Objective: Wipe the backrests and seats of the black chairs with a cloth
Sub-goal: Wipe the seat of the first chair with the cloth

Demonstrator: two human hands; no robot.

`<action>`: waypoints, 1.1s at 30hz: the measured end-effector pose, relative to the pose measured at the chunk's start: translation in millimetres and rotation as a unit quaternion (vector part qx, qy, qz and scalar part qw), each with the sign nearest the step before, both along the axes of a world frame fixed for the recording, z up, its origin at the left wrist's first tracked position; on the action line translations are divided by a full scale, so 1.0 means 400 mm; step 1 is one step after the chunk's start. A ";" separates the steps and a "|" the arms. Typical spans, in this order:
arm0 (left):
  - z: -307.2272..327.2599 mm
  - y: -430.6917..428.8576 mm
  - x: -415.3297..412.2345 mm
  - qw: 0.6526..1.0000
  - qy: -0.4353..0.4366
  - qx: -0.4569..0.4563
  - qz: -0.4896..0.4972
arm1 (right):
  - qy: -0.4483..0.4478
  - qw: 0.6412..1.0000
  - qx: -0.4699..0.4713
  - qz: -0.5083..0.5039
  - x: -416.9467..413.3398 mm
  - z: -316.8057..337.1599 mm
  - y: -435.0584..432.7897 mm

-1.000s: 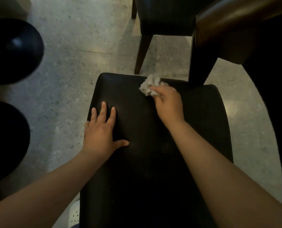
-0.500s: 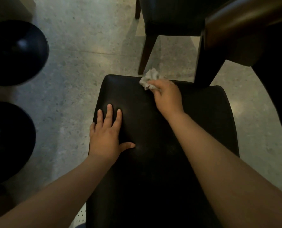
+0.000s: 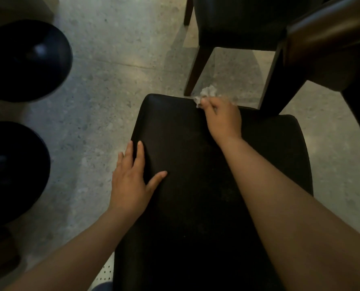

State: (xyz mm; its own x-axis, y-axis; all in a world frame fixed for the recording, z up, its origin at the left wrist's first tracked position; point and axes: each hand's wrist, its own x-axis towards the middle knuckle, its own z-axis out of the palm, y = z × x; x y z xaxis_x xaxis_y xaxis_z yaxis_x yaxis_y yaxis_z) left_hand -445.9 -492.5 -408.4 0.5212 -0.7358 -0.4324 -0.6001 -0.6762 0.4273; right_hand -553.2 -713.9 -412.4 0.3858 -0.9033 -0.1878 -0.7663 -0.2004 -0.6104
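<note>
A black chair seat [image 3: 195, 164] fills the lower middle of the head view. My right hand [image 3: 223, 118] grips a crumpled pale cloth [image 3: 206, 94] at the seat's far edge, near its middle. My left hand [image 3: 130, 177] lies flat on the seat's left edge, fingers straight and thumb spread out over the black surface. A second black chair [image 3: 233, 24] with dark wooden legs stands just beyond, at the top of the view.
A dark brown table edge and leg [image 3: 322, 38] rise at the upper right, close to the seat's far right corner. Two round black stools [image 3: 25, 59] [image 3: 10, 171] stand on the left. Speckled grey floor [image 3: 111, 91] lies between them and the chair.
My right hand has pushed the cloth farther away, from the upper part of the seat to its far edge. My left hand has slid a little left, toward the seat's side edge.
</note>
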 end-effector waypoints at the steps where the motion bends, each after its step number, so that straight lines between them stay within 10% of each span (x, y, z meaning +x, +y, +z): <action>1: -0.005 0.002 0.004 1.000 0.011 -0.006 0.019 | -0.003 1.000 -0.022 0.004 0.000 -0.007 0.021; 20: -0.044 0.014 0.014 0.997 0.032 -0.060 0.044 | -0.060 0.997 -0.015 0.041 0.052 0.002 0.123; 33: -0.053 0.086 0.089 0.967 0.202 -0.035 0.151 | -0.076 0.997 0.016 0.010 0.135 0.008 0.074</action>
